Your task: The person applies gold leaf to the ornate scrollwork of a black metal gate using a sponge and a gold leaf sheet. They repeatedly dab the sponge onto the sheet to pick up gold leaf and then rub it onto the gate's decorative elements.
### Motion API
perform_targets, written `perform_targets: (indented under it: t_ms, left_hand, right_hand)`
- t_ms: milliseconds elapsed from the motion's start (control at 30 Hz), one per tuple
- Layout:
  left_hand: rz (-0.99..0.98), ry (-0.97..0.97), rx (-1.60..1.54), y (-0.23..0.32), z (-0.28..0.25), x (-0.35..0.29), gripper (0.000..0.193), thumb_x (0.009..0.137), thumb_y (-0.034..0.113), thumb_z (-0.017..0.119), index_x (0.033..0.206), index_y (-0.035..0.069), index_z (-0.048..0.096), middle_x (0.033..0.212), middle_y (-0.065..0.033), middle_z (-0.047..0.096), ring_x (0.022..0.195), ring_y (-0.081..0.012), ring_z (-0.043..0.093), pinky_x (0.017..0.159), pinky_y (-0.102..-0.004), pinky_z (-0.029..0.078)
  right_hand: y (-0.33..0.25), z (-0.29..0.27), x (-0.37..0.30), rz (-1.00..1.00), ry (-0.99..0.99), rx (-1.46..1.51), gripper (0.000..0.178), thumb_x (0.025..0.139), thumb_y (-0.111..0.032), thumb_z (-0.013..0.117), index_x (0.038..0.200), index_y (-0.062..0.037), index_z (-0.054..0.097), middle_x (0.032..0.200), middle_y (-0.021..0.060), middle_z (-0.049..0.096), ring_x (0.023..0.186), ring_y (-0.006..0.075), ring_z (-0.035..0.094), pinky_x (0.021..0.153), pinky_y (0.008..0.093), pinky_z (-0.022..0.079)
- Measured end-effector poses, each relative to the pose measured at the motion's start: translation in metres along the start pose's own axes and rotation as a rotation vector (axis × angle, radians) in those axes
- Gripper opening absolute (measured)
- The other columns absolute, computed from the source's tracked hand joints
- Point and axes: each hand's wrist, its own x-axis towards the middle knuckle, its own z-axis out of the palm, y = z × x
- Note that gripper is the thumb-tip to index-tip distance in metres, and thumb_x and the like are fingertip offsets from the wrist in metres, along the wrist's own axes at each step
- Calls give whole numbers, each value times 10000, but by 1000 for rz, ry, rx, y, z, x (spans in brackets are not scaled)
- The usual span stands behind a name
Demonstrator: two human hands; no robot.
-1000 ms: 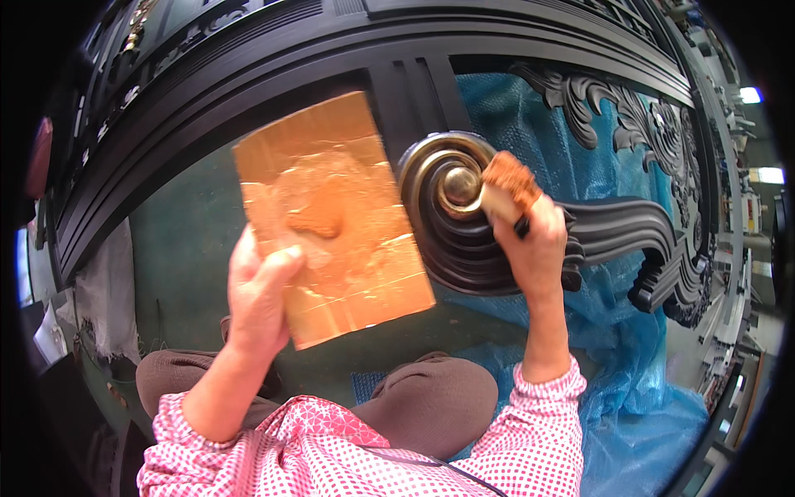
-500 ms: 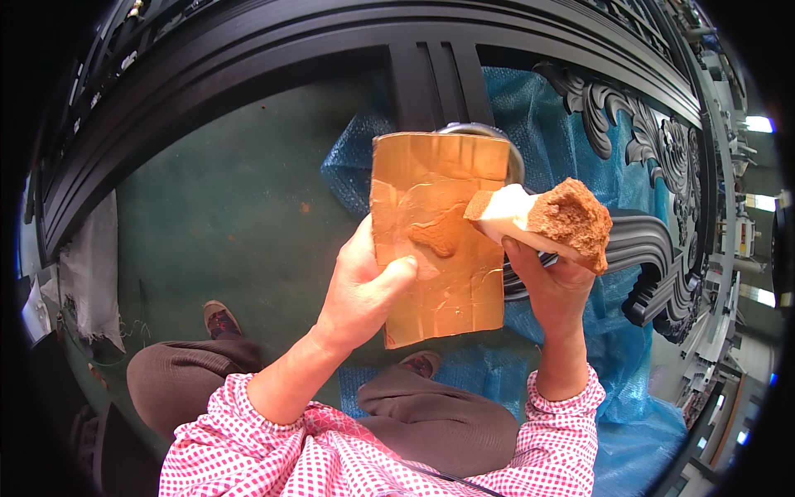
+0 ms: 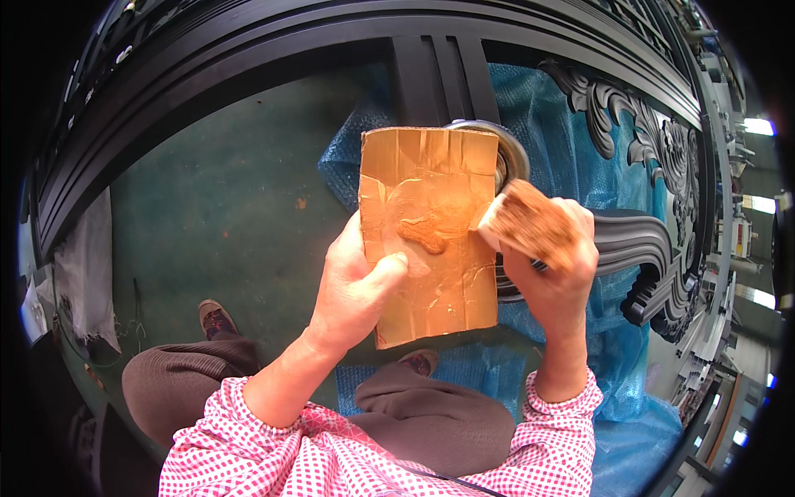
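Note:
My left hand (image 3: 352,286) grips the left edge of a gold-coated piece of cardboard (image 3: 447,290), its thumb lying on the face. A wet golden-brown smear (image 3: 424,236) sits near the middle of the cardboard. In my right hand (image 3: 559,277) is a white sponge (image 3: 530,222) with one side stained golden brown. The sponge is tilted and blurred by motion, close to the cardboard's right edge; whether they touch I cannot tell. Behind the cardboard's upper right corner, a round metal can (image 3: 509,157) shows only in part.
A large black moulded frame (image 3: 273,62) arches across the far side. Black carved scrollwork (image 3: 642,128) and a curved black moulding (image 3: 638,244) stand at the right, over blue bubble wrap (image 3: 542,124). Pale sheeting (image 3: 87,273) lies at the left on the green floor (image 3: 224,215).
My right hand has turned the sponge over, so its brown side now faces up. The cardboard has shifted slightly left in my left hand.

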Motion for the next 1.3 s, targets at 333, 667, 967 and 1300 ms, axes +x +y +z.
perform_targets:
  t_ms: [333,667,967,1300]
  left_hand:
    - [130,226,15,27,-39,10,389,835,16,486,1218,-49,458,1091,-105,587,913,-131,593,816,-272,488]
    - [85,285,-58,29,-52,13,389,838,39,485,1209,-69,439,1097,-153,591,925,-188,628,830,-313,520]
    - [95,323,-73,25,-49,12,354,849,54,501,1182,-59,454,1068,-145,602,900,-181,636,813,-307,530]
    - [81,329,-39,24,-47,8,339,844,57,500,1163,-53,461,1021,-135,615,866,-172,638,799,-304,528]
  right_hand:
    - [51,-7,-34,465,250,297,239,776,-23,722,998,-18,633,943,59,638,934,156,622,827,281,498]
    - [36,18,-7,-57,-7,71,319,632,-61,772,926,-32,650,965,88,622,934,251,571,835,355,426]
    - [68,-7,-20,21,53,-77,377,583,-46,776,943,-56,667,976,83,614,930,246,574,849,364,438]
    - [86,-9,-14,34,44,-78,295,644,-110,765,917,-57,668,958,72,619,938,239,571,858,356,424]
